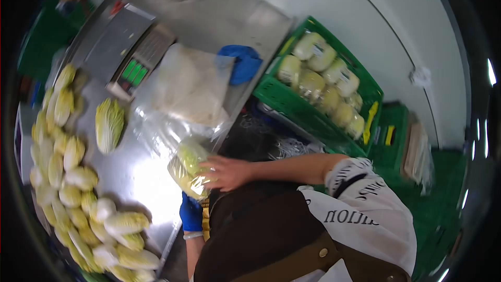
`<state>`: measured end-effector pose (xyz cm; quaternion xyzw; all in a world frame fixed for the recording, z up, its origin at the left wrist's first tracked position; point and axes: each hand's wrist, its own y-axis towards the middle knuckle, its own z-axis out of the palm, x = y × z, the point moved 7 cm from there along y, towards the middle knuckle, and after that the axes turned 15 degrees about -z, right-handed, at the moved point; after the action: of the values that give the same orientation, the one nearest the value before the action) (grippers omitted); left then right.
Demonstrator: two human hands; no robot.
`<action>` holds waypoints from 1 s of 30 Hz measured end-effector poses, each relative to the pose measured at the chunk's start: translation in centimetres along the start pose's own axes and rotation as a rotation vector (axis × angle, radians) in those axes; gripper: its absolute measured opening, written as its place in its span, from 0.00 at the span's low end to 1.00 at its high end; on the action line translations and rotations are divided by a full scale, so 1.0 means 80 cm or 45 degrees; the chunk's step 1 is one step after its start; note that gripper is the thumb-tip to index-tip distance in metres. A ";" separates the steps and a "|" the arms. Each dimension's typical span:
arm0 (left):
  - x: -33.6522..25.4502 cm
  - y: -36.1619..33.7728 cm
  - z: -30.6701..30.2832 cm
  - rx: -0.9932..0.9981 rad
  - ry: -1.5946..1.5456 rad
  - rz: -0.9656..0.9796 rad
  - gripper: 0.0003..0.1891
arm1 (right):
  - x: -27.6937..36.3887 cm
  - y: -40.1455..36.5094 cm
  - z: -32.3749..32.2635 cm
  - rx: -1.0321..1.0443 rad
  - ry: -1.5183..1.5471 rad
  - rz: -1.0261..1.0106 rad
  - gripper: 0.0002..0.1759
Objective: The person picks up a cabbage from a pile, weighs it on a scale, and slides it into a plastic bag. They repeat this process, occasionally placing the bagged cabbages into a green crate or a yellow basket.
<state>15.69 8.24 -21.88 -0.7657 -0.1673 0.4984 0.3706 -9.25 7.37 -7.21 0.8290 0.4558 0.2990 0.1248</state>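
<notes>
A clear plastic bag (182,180) with pale yellow-green Chinese cabbage (191,157) inside is held at the table's near edge. My right hand (228,173), bare, presses its fingers around the side of this bag. Below it my left hand (192,213), in a blue glove, grips the bag's lower end, its fingertips partly hidden. Something yellow and ribbed (206,219) shows beside the glove; I cannot make out what it is. A stack of clear plastic bags (190,86) lies just beyond. One loose Chinese cabbage (109,126) rests on the metal table (122,169).
Many loose Chinese cabbages (73,180) are heaped along the table's left side. A scale (138,65) with a green display stands farther back, and a blue glove-like item (241,63) lies by the bags. At right, a green crate (313,134) holds several wrapped cabbages.
</notes>
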 end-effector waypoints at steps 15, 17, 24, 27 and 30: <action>-0.232 -0.019 0.008 0.607 -0.484 0.141 0.35 | -0.124 -0.038 -0.138 -0.565 0.903 1.105 0.37; -0.277 -0.037 0.069 0.641 -0.442 0.220 0.36 | -0.117 -0.103 -0.169 -1.029 1.288 1.270 0.37; -0.371 -0.110 0.383 0.943 -0.583 -0.174 0.27 | -0.030 -0.337 -0.239 -1.589 1.001 1.344 0.53; -0.404 -0.166 0.460 1.282 0.081 0.416 0.32 | 0.002 -0.505 -0.241 -2.135 1.378 1.177 0.24; -0.388 -0.179 0.481 1.517 0.252 0.117 0.26 | 0.065 -0.626 -0.310 -2.693 0.902 1.471 0.27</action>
<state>-30.72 13.82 -0.29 -0.4755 0.2092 0.4481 0.7276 -56.36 37.74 -9.63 0.2759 -0.4274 0.7343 0.4495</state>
